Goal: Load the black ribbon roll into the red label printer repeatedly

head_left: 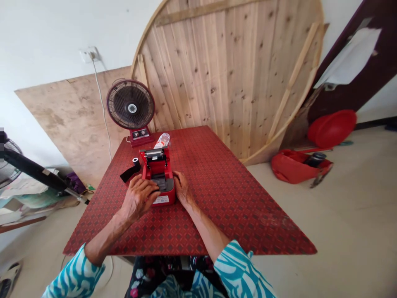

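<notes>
A small red label printer (169, 196) stands on the table in front of me, its lid (156, 155) tipped back and its dark inner compartment showing. My left hand (141, 194) lies over the printer's near left corner, fingers bent across the rim towards the compartment. Against the printer's right side, my right hand (182, 188) is curled, with some fingertips hidden behind it. To the left of the printer is a black ribbon roll (135, 164) with a white core, a loose strip trailing from it.
A red patterned cloth covers the table (242, 211). At its far left stand a maroon fan (131, 105) and, behind the printer, a tilted clear plastic bottle (162, 140). A round wooden board (217, 74) leans on the wall. A red bag (288, 167) sits on the floor.
</notes>
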`<state>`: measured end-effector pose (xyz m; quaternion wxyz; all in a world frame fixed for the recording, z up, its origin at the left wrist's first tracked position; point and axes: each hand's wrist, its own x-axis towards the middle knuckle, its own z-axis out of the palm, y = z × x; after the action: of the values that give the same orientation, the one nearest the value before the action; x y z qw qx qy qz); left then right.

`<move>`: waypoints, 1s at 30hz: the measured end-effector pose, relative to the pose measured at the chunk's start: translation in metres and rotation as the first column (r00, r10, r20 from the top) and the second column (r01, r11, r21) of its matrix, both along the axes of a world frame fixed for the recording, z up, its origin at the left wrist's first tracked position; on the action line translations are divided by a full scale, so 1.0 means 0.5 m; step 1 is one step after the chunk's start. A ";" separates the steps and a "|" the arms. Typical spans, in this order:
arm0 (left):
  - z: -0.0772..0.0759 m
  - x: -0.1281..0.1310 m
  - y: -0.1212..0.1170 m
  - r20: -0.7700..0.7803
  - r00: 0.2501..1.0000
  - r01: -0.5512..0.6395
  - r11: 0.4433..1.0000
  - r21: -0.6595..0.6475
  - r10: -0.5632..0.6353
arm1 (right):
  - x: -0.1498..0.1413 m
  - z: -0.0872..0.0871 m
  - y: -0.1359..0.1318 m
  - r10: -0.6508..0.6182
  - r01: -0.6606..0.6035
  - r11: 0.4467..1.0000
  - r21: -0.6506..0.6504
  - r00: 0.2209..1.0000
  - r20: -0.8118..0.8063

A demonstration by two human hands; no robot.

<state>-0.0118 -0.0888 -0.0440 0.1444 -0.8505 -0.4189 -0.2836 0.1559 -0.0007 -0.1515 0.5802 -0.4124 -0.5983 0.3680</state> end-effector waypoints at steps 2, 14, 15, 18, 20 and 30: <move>-0.015 0.003 -0.009 0.010 1.000 -0.021 1.000 0.023 0.020 | 0.003 -0.006 0.000 0.001 -0.001 1.000 -0.004 1.000 0.001; -0.065 0.009 -0.018 0.121 0.991 -0.058 0.998 0.035 0.054 | -0.013 0.197 0.148 0.017 -0.016 0.997 0.081 1.000 -0.006; -0.067 0.009 -0.018 0.130 0.990 -0.055 0.998 0.036 0.050 | -0.014 0.205 0.141 0.041 -0.042 0.995 0.095 0.999 0.017; -0.068 0.012 -0.019 0.145 0.988 -0.054 0.998 0.034 0.049 | -0.008 0.193 0.092 0.053 -0.060 0.991 0.120 0.997 0.058; -0.068 0.014 -0.021 0.148 0.988 -0.056 0.998 0.040 0.049 | 0.005 0.166 0.047 0.034 -0.044 0.989 0.138 0.996 0.076; -0.056 -0.021 -0.012 0.196 0.972 -0.119 0.990 -0.074 0.132 | 0.029 0.077 -0.041 0.019 -0.073 0.954 0.290 0.983 0.184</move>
<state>-0.0225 -0.0950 -0.0718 0.0927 -0.7934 -0.4928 -0.3451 0.1705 -0.0212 -0.1128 0.5702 -0.3386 -0.7057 0.2494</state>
